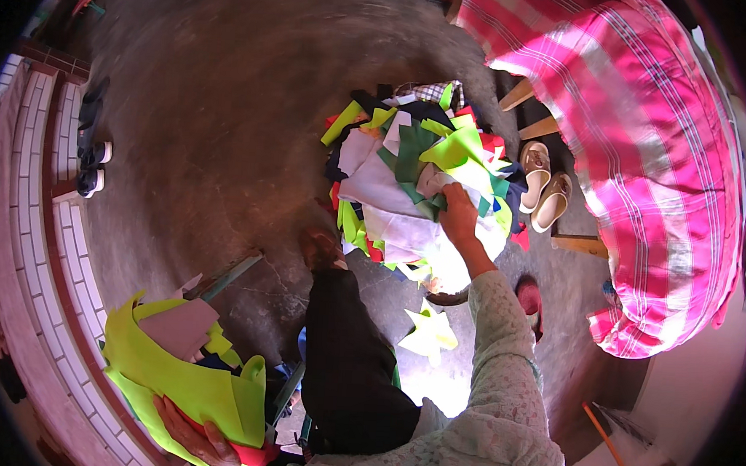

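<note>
A large heap of fabric scraps [382,225] lies on the floor ahead of me, mixing white, lime, dark green, navy and red pieces. My right hand [458,212] reaches onto its right side, fingers pinched on a pale fabric scrap [431,182]. At the lower left is a second, smaller pile, with a big lime fabric piece [171,391] curling over it and a greyish-pink scrap [181,328] on top. My left hand [198,439] lies against the lime piece with its fingers stretched out. Some red cloth [252,456] shows beside that hand.
A lime and white scrap [429,331] lies on the sunlit floor near my leg. To the right stand cream shoes [541,189] beside wooden legs under a pink checked cloth [638,162]. Dark shoes [92,168] sit by the white brick-patterned ledge [33,190] at left.
</note>
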